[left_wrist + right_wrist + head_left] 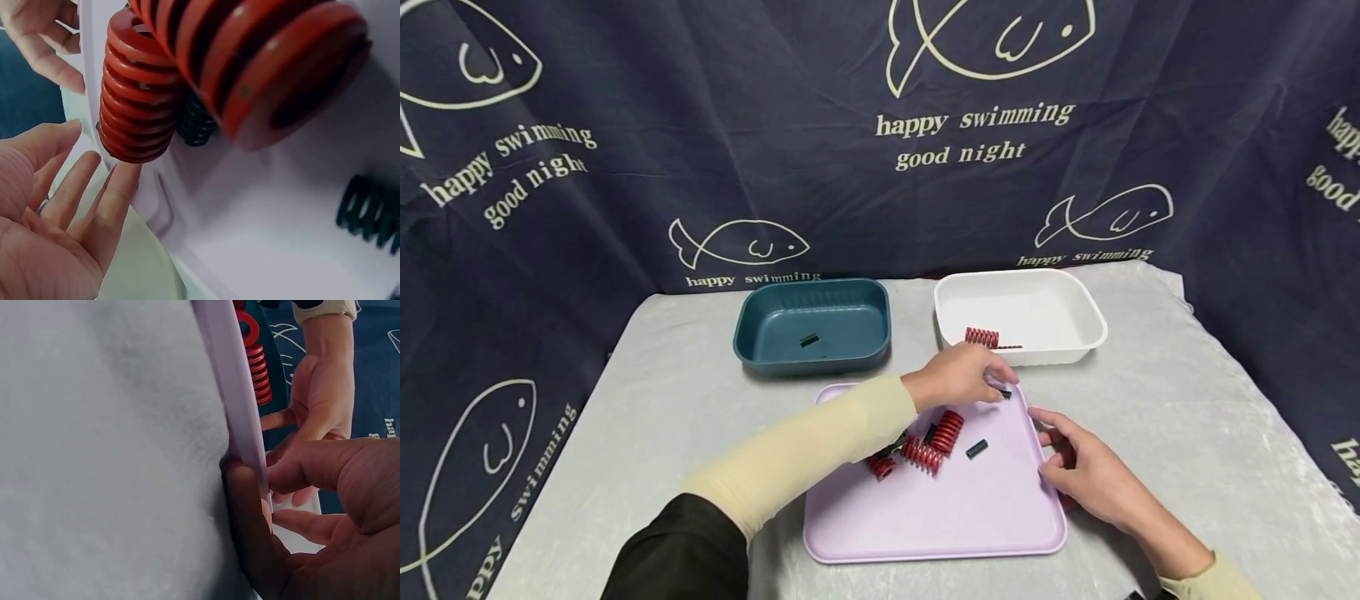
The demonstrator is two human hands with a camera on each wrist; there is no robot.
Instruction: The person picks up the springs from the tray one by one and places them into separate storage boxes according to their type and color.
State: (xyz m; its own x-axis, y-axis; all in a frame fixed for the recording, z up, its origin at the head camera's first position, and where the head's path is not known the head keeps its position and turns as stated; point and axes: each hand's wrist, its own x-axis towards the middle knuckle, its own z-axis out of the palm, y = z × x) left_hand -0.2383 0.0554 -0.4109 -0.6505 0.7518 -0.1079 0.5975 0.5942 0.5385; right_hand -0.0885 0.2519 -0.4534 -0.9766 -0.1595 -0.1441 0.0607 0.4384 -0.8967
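Over the far right corner of the lilac tray [940,517] is my left hand [966,375], fingers stretched out and thumb apart from them. A small dark spring [1006,394] lies right at its fingertips, mostly hidden. In the left wrist view a thick red spring [139,94] covers some of those fingertips. My right hand [1090,471] pinches the tray's right rim, thumb at the top and a finger [245,500] curled beneath. Red coil springs [947,432] lie bunched left of the tray's middle, with dark ones partly hidden among them. Another dark green spring [977,450] lies apart.
Behind the tray, a teal bin [812,367] stands on the left with a small dark spring [808,340] inside. To its right, a white bin [1060,354] contains a red spring [982,337] and a thin red piece [1009,347]. A patterned curtain [850,167] hangs behind.
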